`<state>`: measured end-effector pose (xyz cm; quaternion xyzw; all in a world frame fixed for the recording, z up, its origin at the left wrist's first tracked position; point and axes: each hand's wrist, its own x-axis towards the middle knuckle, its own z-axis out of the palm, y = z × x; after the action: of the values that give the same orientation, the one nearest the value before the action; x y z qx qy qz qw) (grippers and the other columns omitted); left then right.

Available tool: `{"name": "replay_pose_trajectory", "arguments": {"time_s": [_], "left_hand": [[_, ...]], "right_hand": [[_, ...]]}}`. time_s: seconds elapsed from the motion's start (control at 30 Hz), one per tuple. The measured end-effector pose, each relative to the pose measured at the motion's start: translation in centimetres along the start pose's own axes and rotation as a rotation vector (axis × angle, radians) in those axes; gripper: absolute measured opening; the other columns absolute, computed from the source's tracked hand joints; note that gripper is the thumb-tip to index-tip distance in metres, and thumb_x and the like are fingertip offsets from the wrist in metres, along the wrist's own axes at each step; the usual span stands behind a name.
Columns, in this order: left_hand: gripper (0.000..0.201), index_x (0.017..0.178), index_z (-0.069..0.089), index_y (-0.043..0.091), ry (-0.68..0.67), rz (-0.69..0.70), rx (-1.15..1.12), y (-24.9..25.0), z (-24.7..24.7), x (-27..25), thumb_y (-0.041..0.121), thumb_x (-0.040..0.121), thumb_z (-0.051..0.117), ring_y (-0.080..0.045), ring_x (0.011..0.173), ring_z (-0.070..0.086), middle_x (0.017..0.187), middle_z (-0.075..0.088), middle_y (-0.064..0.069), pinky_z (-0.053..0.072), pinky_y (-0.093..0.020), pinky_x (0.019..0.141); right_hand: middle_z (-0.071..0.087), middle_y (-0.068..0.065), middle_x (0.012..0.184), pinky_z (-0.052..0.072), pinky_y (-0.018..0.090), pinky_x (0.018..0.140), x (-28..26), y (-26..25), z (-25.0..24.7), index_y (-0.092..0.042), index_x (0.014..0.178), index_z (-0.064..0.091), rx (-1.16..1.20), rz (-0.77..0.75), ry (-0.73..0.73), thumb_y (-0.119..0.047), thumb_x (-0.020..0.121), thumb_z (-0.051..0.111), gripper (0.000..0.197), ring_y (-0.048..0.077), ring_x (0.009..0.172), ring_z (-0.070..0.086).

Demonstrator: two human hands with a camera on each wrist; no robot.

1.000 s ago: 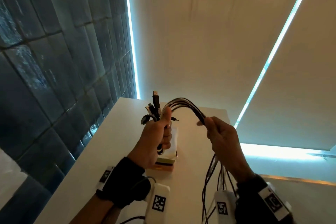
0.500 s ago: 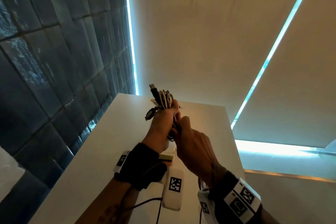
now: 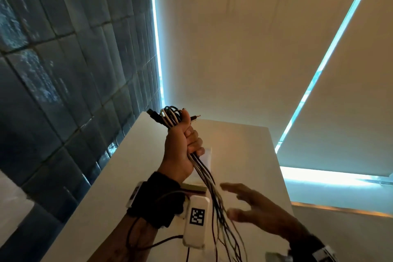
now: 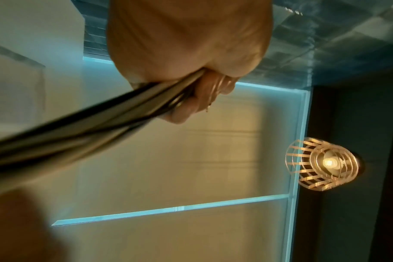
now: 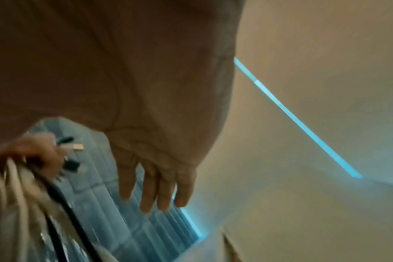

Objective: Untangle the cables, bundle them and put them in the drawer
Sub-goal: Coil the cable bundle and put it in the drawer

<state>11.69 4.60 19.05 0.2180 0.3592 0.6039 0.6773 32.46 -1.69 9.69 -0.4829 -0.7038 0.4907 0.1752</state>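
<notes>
My left hand [image 3: 184,144] is raised above the white table [image 3: 110,187] and grips a bunch of black and white cables [image 3: 204,174] in its fist. Folded loops and plugs [image 3: 168,117] stick out above the thumb. The long strands hang down from the fist toward the bottom of the head view. In the left wrist view the cables [image 4: 96,124] run out of the curled fingers [image 4: 204,99]. My right hand [image 3: 253,208] is lower right, fingers spread and straight, holding nothing, just beside the hanging strands. The right wrist view shows its straight fingers [image 5: 159,191].
A flat stack of pale pads or books [image 3: 202,185] lies on the table under the left hand. A dark tiled wall [image 3: 63,81] runs along the table's left side. Pale roller blinds [image 3: 244,49] hang behind the table. A lit cage lamp [image 4: 325,163] shows in the left wrist view.
My right hand has let go of the cables and dropped down to the right with fingers spread. The left hand has lifted the bunch, and the strands now hang loose.
</notes>
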Motion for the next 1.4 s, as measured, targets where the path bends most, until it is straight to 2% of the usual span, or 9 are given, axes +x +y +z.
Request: {"name": "replay_pose_trajectory", "arguments": {"time_s": [0.1,0.17,0.3,0.6,0.77,0.97,1.13,1.27,1.4], "left_hand": [[0.054,0.053,0.030,0.020,-0.039,-0.012,0.032,-1.6,1.4,-0.8,0.051,0.090,0.053,-0.009,0.034,0.024,0.042,0.025,0.005,0.025,-0.021,0.040],[0.051,0.053,0.037,0.017,-0.052,-0.027,0.021,-2.1,2.0,-1.0,0.047,0.090,0.055,-0.011,0.037,0.034,0.044,0.032,0.003,0.033,-0.025,0.046],[0.034,0.068,0.053,0.014,-0.059,0.014,0.121,0.3,1.0,-0.4,0.039,0.090,0.059,-0.018,0.066,0.059,0.062,0.055,-0.001,0.048,-0.035,0.072],[0.036,0.059,0.045,0.014,-0.135,-0.115,0.235,2.8,-2.0,-0.5,0.038,0.079,0.063,-0.009,0.034,0.034,0.040,0.031,0.006,0.036,-0.022,0.044],[0.031,0.073,0.060,0.005,-0.306,-0.213,0.498,0.0,-3.0,-2.2,0.035,0.081,0.068,-0.008,0.036,0.029,0.046,0.027,0.003,0.031,-0.021,0.042],[0.028,0.107,0.068,0.022,-0.631,-0.235,0.696,-1.4,-2.1,-3.6,0.036,0.084,0.067,-0.024,0.083,0.060,0.112,0.070,-0.006,0.041,-0.036,0.079],[0.025,0.094,0.065,0.016,-0.632,-0.262,0.737,-1.6,-1.9,-3.7,0.022,0.071,0.073,-0.009,0.075,0.063,0.078,0.069,0.004,0.047,-0.028,0.075],[0.031,0.112,0.062,0.004,-0.638,-0.353,0.493,-2.4,-2.0,-3.9,0.010,0.082,0.064,-0.025,0.095,0.068,0.104,0.071,-0.011,0.053,-0.034,0.082],[0.016,0.098,0.070,0.010,-0.638,-0.403,0.283,-3.5,-2.2,-4.3,0.012,0.088,0.058,-0.012,0.056,0.055,0.071,0.063,-0.003,0.047,-0.027,0.061]], "right_hand": [[0.056,-0.017,0.134,0.046,0.030,0.099,1.1,-3.2,-0.6,-0.037,0.132,0.054,0.141,-0.158,0.112,-0.068,0.073,0.063,0.067,0.007,0.121,0.053],[0.072,0.004,0.097,0.056,0.031,0.075,2.3,-4.8,1.0,-0.010,0.104,0.069,0.257,-0.241,0.118,-0.061,0.080,0.062,0.057,0.017,0.085,0.068],[0.035,0.004,0.058,0.025,0.024,0.042,2.5,-3.8,3.1,-0.016,0.071,0.056,0.658,-0.170,0.042,-0.060,0.075,0.070,0.047,0.012,0.045,0.030],[0.027,-0.005,0.052,0.021,0.015,0.039,0.3,-2.2,-1.9,-0.017,0.067,0.051,0.592,-0.100,-0.031,-0.058,0.076,0.071,0.047,0.007,0.040,0.019],[0.043,-0.011,0.049,0.028,0.013,0.042,-0.3,-7.9,-7.3,-0.010,0.076,0.066,0.108,-0.262,0.019,-0.031,0.089,0.063,0.025,0.003,0.042,0.031],[0.070,0.003,0.078,0.051,0.034,0.071,1.9,-11.9,-9.0,-0.009,0.088,0.071,-0.210,-0.399,0.060,-0.026,0.085,0.069,0.018,0.017,0.073,0.065],[0.070,0.006,0.081,0.053,0.043,0.075,3.2,-11.7,-8.3,-0.008,0.090,0.068,-0.210,-0.402,0.051,-0.028,0.083,0.068,0.021,0.026,0.079,0.067],[0.065,-0.012,0.069,0.044,0.012,0.060,3.5,-11.1,-7.4,0.000,0.087,0.065,-0.112,-0.412,0.056,-0.008,0.087,0.065,0.008,-0.001,0.063,0.058],[0.059,-0.012,0.066,0.037,0.014,0.049,3.4,-10.2,-7.1,-0.006,0.087,0.062,-0.009,-0.381,0.019,-0.009,0.090,0.063,0.005,0.000,0.053,0.047]]}}
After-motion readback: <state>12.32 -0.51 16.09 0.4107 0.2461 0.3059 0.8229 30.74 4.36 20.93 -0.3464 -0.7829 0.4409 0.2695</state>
